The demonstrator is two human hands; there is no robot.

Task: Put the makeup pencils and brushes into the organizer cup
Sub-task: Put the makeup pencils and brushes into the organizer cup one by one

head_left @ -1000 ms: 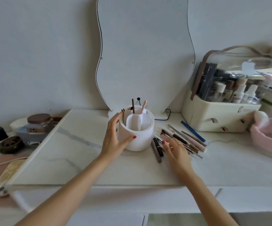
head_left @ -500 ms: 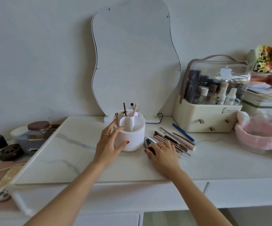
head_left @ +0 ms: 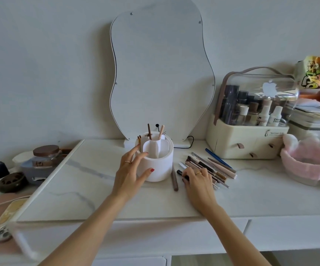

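The white organizer cup (head_left: 161,168) stands on the marble top with inner dividers; a few pencils (head_left: 150,131) stick up from its back sections. My left hand (head_left: 131,172) wraps the cup's left side, thumb on its front. To its right lies a pile of makeup pencils and brushes (head_left: 212,168). My right hand (head_left: 198,182) rests flat on the pile's near end, its fingertips curled on a black pencil (head_left: 181,174). A brown pencil (head_left: 174,181) lies alone between cup and hand. A blue pencil (head_left: 218,158) lies at the pile's far side.
A wavy mirror (head_left: 161,73) leans on the wall behind the cup. A cream cosmetics box (head_left: 247,144) with bottles stands at the right, a pink fluffy headband (head_left: 308,166) beyond it. A jar (head_left: 46,156) and a small dark dish (head_left: 11,181) sit left; a phone (head_left: 0,225) lies at the near left.
My right hand has drawn back toward me over the pile's near end and curled onto the black pencil. The brown pencil now lies uncovered. My left hand stays on the cup.
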